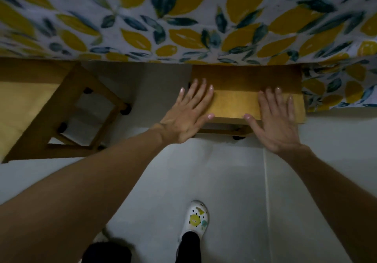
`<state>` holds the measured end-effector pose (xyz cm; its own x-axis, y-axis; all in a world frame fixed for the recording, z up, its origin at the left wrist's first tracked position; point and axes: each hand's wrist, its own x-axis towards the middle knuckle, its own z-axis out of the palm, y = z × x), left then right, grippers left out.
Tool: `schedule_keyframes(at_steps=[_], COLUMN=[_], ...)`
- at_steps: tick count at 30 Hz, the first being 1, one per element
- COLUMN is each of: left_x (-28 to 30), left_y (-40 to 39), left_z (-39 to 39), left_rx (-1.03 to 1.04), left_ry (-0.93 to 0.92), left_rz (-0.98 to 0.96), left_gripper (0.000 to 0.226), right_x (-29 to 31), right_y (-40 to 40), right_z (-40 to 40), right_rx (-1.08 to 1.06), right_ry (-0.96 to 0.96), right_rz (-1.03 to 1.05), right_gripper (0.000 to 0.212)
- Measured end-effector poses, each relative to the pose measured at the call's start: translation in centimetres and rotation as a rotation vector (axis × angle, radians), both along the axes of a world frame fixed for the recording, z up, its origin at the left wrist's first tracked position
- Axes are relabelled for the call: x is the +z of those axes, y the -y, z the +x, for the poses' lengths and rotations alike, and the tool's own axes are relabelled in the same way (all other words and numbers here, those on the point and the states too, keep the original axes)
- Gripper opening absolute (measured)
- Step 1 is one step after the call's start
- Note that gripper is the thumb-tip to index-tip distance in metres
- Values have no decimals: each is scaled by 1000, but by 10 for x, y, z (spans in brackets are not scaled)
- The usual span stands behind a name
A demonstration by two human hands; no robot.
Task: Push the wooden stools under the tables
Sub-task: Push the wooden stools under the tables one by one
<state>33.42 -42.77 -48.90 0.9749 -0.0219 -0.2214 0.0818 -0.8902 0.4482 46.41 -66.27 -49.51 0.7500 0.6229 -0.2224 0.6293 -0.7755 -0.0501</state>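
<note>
A wooden stool (pixel 236 103) stands partly beneath the table, whose lemon-and-leaf cloth (pixel 183 18) overhangs the seat's far half. My left hand (pixel 187 116) lies flat with fingers spread on the seat's left near corner. My right hand (pixel 275 120) lies flat on the right near part of the seat. Neither hand grips anything. A second wooden stool (pixel 36 107) stands at the left, its far end under the cloth edge and most of it out on the floor.
The floor (pixel 224 171) is pale grey tile. My foot in a white patterned clog (pixel 196 220) stands behind the stool. The cloth hangs lower at the right (pixel 338 87), beside the stool's right side.
</note>
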Motion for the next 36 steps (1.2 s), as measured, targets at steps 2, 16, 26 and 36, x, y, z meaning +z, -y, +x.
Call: schedule_keyframes(at_steps=[2, 16, 26, 36], left_x=[2, 23, -3, -19], left_y=[-22, -324, -459, -457], left_z=[-27, -317, -394, -397], left_rx=[67, 404, 259, 292], left_ry=[55, 69, -151, -37], left_rz=[5, 123, 379, 371], left_gripper=[65, 61, 79, 79], right_x=[4, -8, -19, -32], right_y=[-29, -369, -490, -490], right_z=[-37, -320, -413, -411], right_rx=[-37, 261, 328, 377], right_ry=[10, -122, -21, 178], right_rz=[97, 421, 274, 167], right_gripper=[81, 83, 85, 79])
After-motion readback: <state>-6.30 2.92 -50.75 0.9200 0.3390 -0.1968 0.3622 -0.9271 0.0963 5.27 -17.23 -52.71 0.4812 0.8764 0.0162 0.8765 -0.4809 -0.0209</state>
